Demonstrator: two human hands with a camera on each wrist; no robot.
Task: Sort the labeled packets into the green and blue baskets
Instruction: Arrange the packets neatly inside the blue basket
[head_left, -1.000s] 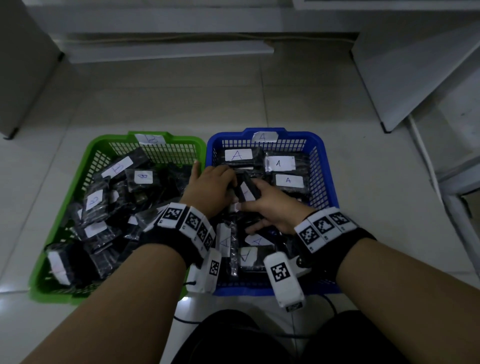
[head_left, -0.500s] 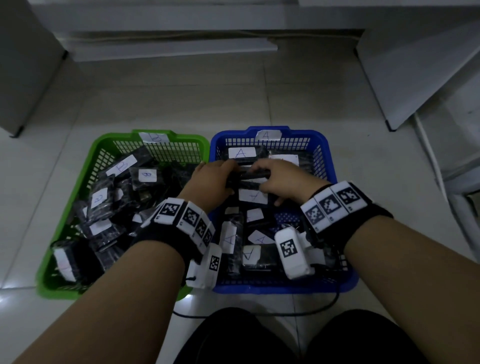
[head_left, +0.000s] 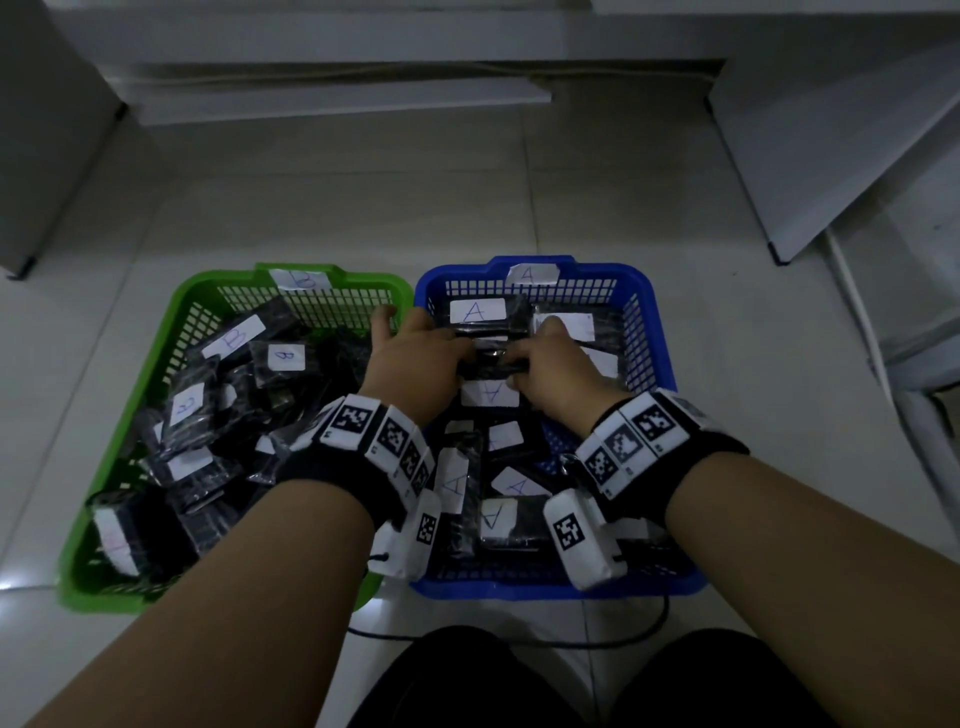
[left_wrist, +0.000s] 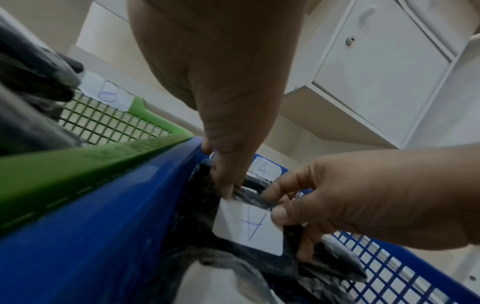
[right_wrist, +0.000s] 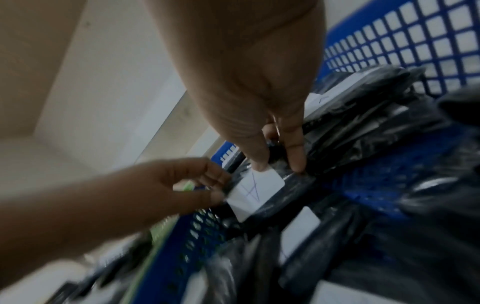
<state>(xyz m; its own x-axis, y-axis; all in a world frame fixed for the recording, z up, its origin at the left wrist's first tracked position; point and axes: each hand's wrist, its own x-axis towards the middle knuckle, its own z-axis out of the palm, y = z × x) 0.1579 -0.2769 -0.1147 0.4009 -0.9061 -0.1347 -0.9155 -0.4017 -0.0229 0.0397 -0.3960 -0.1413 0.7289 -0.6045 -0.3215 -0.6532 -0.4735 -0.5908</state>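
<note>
Two baskets stand side by side on the floor. The green basket (head_left: 228, 278) on the left is tagged B and holds several black packets with B labels. The blue basket (head_left: 623, 273) on the right is tagged A and holds several A packets. Both hands reach into the far half of the blue basket. My left hand (head_left: 441, 353) and right hand (head_left: 535, 353) pinch the same black packet (head_left: 491, 366) from either side. Its white A label (left_wrist: 249, 226) shows in the left wrist view, just below the left hand (left_wrist: 228, 183). The right hand (right_wrist: 280, 162) grips the packet's upper edge.
White cabinet fronts (head_left: 363, 52) run along the far side, and a white board (head_left: 831, 156) leans at the right. A black cable (head_left: 519, 642) lies on the tiles in front of the baskets. My knees in dark trousers (head_left: 467, 686) are at the bottom.
Both hands have moved with the packet from the middle of the blue basket toward its far end. Over the last half second they have barely shifted.
</note>
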